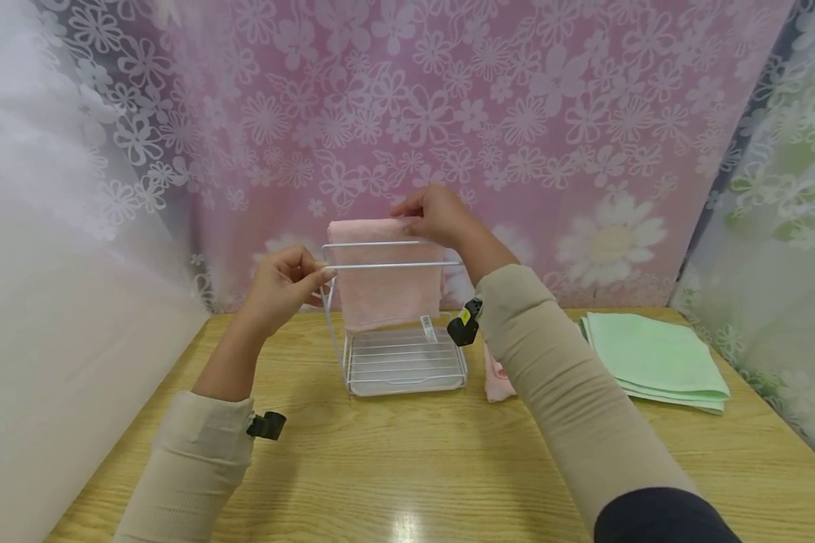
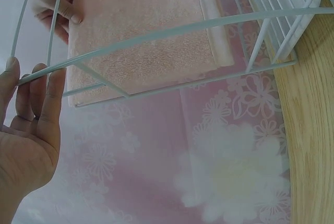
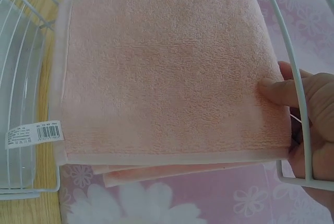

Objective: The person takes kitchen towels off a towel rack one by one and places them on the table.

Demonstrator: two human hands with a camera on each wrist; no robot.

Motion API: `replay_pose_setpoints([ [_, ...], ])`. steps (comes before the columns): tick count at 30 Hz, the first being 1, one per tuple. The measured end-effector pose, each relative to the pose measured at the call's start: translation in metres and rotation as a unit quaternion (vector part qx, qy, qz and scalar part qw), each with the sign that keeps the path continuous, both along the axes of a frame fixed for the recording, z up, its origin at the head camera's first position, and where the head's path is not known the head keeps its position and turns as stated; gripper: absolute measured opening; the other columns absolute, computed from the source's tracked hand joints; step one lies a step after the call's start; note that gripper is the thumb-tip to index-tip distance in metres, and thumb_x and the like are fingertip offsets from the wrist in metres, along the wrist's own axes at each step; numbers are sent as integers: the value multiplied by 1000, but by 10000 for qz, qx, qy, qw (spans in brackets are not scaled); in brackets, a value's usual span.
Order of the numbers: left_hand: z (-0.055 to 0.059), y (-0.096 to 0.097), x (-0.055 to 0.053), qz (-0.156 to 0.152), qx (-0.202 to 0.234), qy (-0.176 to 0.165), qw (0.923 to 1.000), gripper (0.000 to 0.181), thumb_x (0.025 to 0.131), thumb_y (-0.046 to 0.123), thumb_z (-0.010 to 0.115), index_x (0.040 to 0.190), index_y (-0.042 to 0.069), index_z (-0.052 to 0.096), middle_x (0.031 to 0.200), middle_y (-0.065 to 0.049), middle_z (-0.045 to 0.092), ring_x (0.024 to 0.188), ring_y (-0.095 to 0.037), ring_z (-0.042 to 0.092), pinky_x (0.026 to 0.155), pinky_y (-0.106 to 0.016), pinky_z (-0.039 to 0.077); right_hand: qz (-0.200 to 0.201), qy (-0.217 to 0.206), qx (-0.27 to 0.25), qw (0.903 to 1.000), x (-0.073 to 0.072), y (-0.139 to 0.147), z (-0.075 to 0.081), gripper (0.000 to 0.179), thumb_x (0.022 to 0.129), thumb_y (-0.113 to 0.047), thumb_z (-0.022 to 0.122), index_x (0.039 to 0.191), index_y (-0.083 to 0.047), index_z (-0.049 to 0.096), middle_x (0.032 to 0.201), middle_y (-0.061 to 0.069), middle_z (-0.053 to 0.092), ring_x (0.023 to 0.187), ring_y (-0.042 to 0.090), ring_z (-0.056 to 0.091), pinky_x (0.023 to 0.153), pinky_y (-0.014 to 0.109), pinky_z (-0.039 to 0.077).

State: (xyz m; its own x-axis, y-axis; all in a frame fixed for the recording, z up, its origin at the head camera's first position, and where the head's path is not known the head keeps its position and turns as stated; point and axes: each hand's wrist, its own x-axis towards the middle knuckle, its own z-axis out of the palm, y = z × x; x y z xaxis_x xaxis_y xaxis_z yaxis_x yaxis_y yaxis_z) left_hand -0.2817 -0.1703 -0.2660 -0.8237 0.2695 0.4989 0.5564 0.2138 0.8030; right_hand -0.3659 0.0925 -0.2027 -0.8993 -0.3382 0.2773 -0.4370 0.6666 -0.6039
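A pink towel (image 1: 387, 290) hangs folded over the back bar of a white wire rack (image 1: 394, 265). At the towel's top right edge, my right hand (image 1: 441, 219) pinches the fabric between thumb and fingers. My left hand (image 1: 281, 286) grips the rack's upper left corner; the left wrist view shows the thumb and fingertips on the wire (image 2: 156, 35). A white printed tag (image 3: 35, 134) with a barcode sticks out from the towel's lower corner. The back layers of the towel are mostly hidden.
Beneath the rack's wire shelf lies a white tray (image 1: 407, 362). A second pink cloth (image 1: 497, 377) is partly covered by the right forearm. Folded green towels (image 1: 655, 358) lie at the right on the wooden table (image 1: 394, 460). A flowered pink curtain (image 1: 407, 113) hangs close behind the rack.
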Motion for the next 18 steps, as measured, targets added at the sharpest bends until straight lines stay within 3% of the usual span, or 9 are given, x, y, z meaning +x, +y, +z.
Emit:
replay_pose_setpoints([
  [7, -1, 0, -1, 23, -6, 11, 10000, 19, 94, 3, 65, 81, -6, 55, 78, -4, 66, 69, -25, 66, 62, -36, 61, -4, 291, 41, 9996, -1, 0, -1, 26, 90, 0, 66, 115, -4, 72, 114, 10, 68, 101, 21, 60, 88, 32, 52],
  [13, -1, 0, -1, 39, -18, 31, 10000, 18, 93, 4, 66, 81, -6, 56, 77, -6, 66, 68, -28, 66, 62, -35, 61, -45, 485, 155, 9987, 1, 1, -1, 24, 93, -2, 62, 115, -6, 72, 117, 9, 67, 111, 22, 59, 95, 34, 50],
  [18, -2, 0, -1, 115, 24, -12, 9999, 19, 93, 3, 66, 81, -6, 55, 77, -5, 66, 68, -28, 66, 63, -39, 61, -12, 765, 160, 9969, 2, 0, 0, 20, 94, -4, 62, 110, -6, 74, 113, 9, 68, 105, 21, 61, 92, 34, 51],
])
